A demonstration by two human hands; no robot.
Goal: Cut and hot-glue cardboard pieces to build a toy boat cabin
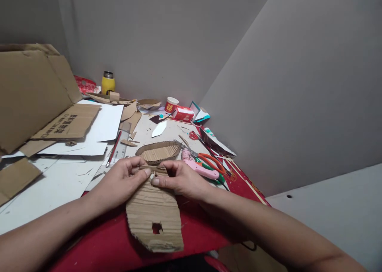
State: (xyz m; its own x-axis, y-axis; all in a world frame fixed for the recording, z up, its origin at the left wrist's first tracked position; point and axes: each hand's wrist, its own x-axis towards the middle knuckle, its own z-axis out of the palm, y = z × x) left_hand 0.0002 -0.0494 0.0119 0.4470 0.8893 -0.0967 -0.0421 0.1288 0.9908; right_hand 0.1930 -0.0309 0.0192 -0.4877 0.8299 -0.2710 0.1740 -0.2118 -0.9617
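Note:
A corrugated cardboard piece [153, 208], rounded at its near end and with a small square hole, lies over the front of the red-covered table. My left hand [127, 178] grips its far end from the left, thumb on top. From the right, my right hand [180, 179] pinches the same end, its thumb beside a small whitish bit on the surface. Both hands' fingertips are partly hidden beneath the cardboard. Just beyond them sits a boat-shaped cardboard tray [161, 153] with low walls.
Right of my hands lie a pink glue gun [198, 166], orange-handled pliers [211, 160] and red scissors [195, 135]. A ruler [121, 146] is at left, near a large cardboard box [36, 93]. Farther back stand a yellow bottle [108, 83] and a paper cup [171, 104].

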